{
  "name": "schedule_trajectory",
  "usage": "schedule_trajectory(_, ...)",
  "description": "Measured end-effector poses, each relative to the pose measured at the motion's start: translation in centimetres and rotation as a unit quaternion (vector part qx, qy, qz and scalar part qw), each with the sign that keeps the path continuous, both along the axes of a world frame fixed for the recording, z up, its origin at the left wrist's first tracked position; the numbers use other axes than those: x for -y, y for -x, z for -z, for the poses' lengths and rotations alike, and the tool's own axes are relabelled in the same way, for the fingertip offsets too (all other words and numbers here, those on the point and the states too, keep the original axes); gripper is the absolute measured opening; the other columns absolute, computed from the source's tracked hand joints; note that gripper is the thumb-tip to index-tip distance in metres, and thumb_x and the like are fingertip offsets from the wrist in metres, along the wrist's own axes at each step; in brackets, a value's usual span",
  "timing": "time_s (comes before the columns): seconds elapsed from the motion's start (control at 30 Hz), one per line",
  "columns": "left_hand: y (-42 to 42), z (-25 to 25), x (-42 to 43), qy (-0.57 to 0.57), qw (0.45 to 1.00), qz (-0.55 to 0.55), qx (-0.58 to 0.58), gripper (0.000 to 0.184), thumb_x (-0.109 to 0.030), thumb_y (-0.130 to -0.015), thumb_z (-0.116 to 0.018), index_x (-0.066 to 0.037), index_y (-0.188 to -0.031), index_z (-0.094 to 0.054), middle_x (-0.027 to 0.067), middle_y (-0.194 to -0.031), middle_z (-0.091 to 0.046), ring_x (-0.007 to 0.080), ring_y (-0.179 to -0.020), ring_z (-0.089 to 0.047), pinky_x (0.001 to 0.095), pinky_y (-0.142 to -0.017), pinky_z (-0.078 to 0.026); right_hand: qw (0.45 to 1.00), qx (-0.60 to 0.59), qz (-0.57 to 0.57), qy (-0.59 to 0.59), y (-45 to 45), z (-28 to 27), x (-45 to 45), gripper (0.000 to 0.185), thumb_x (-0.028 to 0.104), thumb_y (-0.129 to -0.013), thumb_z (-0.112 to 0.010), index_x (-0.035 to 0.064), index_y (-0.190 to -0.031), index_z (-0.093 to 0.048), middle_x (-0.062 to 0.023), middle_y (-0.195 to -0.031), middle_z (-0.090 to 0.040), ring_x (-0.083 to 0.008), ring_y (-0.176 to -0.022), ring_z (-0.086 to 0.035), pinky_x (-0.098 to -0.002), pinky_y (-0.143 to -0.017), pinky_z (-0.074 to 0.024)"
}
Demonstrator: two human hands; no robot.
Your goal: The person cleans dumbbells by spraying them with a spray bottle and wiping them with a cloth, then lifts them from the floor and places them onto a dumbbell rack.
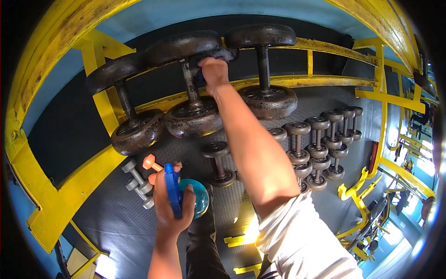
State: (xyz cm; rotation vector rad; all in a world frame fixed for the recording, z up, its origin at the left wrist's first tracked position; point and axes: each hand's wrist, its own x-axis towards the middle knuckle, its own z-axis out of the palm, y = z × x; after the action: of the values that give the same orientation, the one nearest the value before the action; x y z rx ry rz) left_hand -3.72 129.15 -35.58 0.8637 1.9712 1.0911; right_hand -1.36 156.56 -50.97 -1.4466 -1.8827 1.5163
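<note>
My left hand (161, 197) is closed around the neck of a spray bottle with a blue trigger head (172, 190) and a rounded teal body (199, 199). My right hand (215, 74) reaches up to the rack, closed on a dark grey cloth (226, 55). The cloth lies against the upper weight of the middle big dumbbell (189, 83), close to its neighbour. Worn black big dumbbells stand on either side, one on the left (125, 100) and one on the right (263, 69). My right fingertips are partly hidden.
The yellow rack (79, 179) frames the big dumbbells. Several smaller dumbbells (318, 139) stand on the black rubber floor (116, 228) to the right. Grey dumbbells (134, 179) and an orange dumbbell (149, 162) lie near my left hand. More yellow gym equipment (357, 197) stands right.
</note>
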Motion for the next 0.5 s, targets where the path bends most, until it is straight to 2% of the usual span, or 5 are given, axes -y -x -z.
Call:
schedule_trajectory(0.07, -0.4, 0.1, 0.0, 0.0, 1.0, 0.001, 0.008, 0.045, -0.002, -0.076, -0.06, 0.003, -0.119, -0.05, 0.0158, -0.114, -0.058, 0.0271, -0.103, -0.056, 0.0357, -0.089, -0.045, 0.931, -0.211, 0.196, 0.225, -1.5, -2.2, 2.3, 0.031, 0.005, -0.064, -0.068, 0.0008, -0.095, -0.063, -0.0071, -0.086, -0.063, -0.0186, -0.08, -0.06, -0.0305, -0.076, -0.0483)
schedule_trajectory(0.23, -1.7, -0.8, -0.5, 0.007, 0.999, 0.042, -0.029, 0.046, -0.003, -0.075, -0.06, 0.004, -0.119, -0.05, 0.0168, -0.112, -0.058, 0.0274, -0.098, -0.059, 0.0357, -0.085, -0.047, 0.95, -0.238, 0.197, 0.033, -12.5, -11.1, 4.4, 0.032, -0.003, -0.07, -0.056, 0.0015, -0.101, -0.064, -0.004, -0.089, -0.067, -0.0124, -0.075, -0.059, -0.0255, -0.07, -0.0478)
schedule_trajectory(0.3, -2.4, -2.2, -2.2, 0.048, 0.996, 0.069, -0.005, 0.046, -0.005, -0.074, -0.06, 0.003, -0.119, -0.049, 0.0175, -0.11, -0.057, 0.0294, -0.096, -0.059, 0.0377, -0.085, -0.047, 0.972, 0.037, 0.183, -0.143, -16.3, -10.5, 1.8, 0.037, 0.002, -0.07, -0.058, -0.0005, -0.107, -0.063, -0.0166, -0.101, -0.067, -0.0266, -0.095, -0.064, -0.0362, -0.087, -0.0492)
schedule_trajectory(0.37, -3.4, -2.1, -3.3, 0.031, 0.997, 0.069, 0.002, 0.046, -0.005, -0.074, -0.059, 0.003, -0.118, -0.049, 0.0178, -0.109, -0.057, 0.0306, -0.096, -0.059, 0.0383, -0.085, -0.047, 0.942, 0.137, 0.128, -0.278, -16.1, -10.1, -0.3, 0.039, 0.012, -0.071, -0.064, -0.0004, -0.108, -0.063, -0.0211, -0.103, -0.063, -0.0361, -0.099, -0.061, -0.042, -0.093, -0.0471)
schedule_trajectory(0.5, -5.6, -2.1, -5.3, -0.004, 0.997, 0.077, -0.005, 0.045, -0.006, -0.075, -0.059, 0.003, -0.117, -0.05, 0.0184, -0.108, -0.057, 0.0333, -0.095, -0.059, 0.0391, -0.086, -0.047, 0.891, 0.377, -0.048, -0.248, -10.1, -5.4, -3.6, 0.041, 0.03, -0.076, -0.064, 0.0059, -0.109, -0.067, -0.0195, -0.119, -0.057, -0.0371, -0.113, -0.052, -0.0446, -0.093, -0.0459)
